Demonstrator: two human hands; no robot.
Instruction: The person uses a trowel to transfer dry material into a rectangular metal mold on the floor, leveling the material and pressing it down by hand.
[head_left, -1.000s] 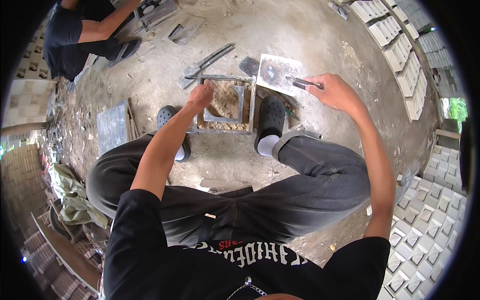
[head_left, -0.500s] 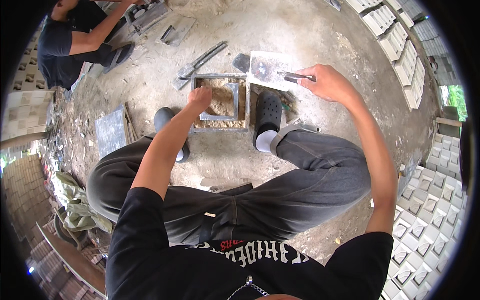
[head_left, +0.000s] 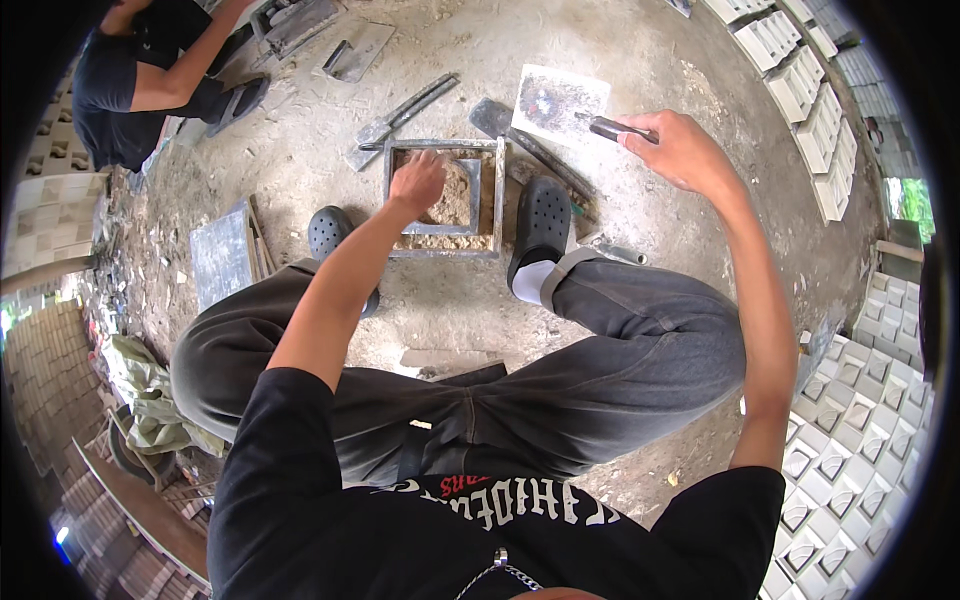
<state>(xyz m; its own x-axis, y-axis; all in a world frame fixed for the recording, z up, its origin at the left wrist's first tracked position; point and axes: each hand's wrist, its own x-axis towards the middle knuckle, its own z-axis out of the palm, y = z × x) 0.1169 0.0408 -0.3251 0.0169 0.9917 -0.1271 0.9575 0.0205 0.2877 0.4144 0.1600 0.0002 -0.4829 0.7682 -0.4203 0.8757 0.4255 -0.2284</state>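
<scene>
A rectangular metal mould (head_left: 498, 215) lies on the ground between my feet, with a smaller metal frame (head_left: 474, 185) inside it. Sandy tan mix (head_left: 453, 200) fills the inner frame and part of the gap around it. My left hand (head_left: 417, 182) is over the mould's left side, its fingers curled down at the mix; whatever they hold is hidden. Off to the right, my right hand (head_left: 680, 150) is closed round the dark handle of a flat rectangular trowel (head_left: 562, 105). The trowel's pale blade, smeared with grey, is held beyond the mould's far right corner.
Metal bars (head_left: 410, 115) lie beyond the mould, and a dark flat tool (head_left: 492, 117) lies by the trowel. A grey board (head_left: 222, 255) is at the left. Pale moulded blocks (head_left: 800, 85) line the right side. A co-worker (head_left: 140, 85) crouches at the far left.
My left hand has shifted right from the mould's left rim, over the mix. The trowel has moved away from the mould, farther and to the right, uncovering the bars beneath.
</scene>
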